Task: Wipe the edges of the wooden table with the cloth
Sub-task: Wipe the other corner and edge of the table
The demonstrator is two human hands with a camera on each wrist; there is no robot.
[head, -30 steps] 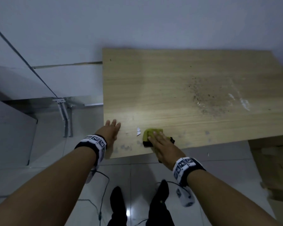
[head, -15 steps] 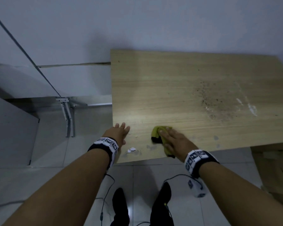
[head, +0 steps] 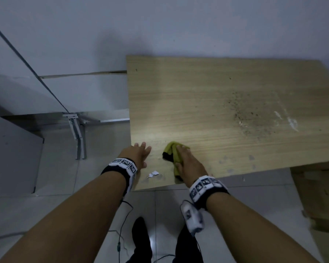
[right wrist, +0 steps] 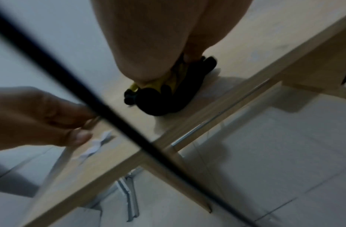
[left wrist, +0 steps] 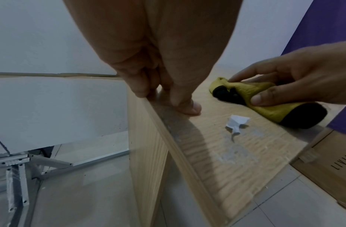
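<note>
The wooden table [head: 217, 103] stands against the wall. Near its front left corner lies a yellow and black cloth [head: 172, 149], and my right hand [head: 188, 164] lies over it and pinches it with the thumb. The left wrist view shows the cloth [left wrist: 265, 107] held between the thumb and fingers of the right hand [left wrist: 296, 79]. My left hand [head: 139, 152] rests on the table's left edge with its fingers stretched out, holding nothing. The right wrist view shows the cloth [right wrist: 164, 99] under my palm, close to the front edge.
A white paper scrap [head: 153, 174] lies near the front left corner, between my hands. Dark specks and white smears [head: 251, 118] mark the right part of the top. A cardboard box [head: 319, 196] stands on the floor at right, a metal frame [head: 77, 133] at left.
My right hand has slid the cloth left and a little away from the front edge. The paper scrap has been pushed toward the front left corner. My left hand stays on the left edge.
</note>
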